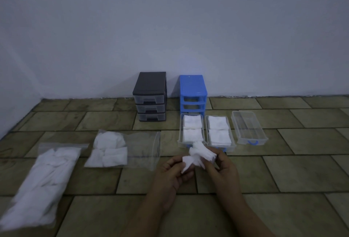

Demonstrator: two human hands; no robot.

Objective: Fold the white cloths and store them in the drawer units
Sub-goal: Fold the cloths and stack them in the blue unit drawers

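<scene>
Both hands, left hand [174,170] and right hand [220,165], pinch a crumpled white cloth [198,154] above the floor, likely to fold it, just before two filled drawers [190,130] pulled from the blue unit [192,93].

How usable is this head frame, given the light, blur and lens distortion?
Head view: dim, bluish light with no glare; the bagged cloths at lower left are smeared, while the blue drawer unit and the two filled drawers read clearly. The wide lens bends the floor tiles near the edges. Both hands, left and right, hold a cloth, its folds indistinct.
</scene>
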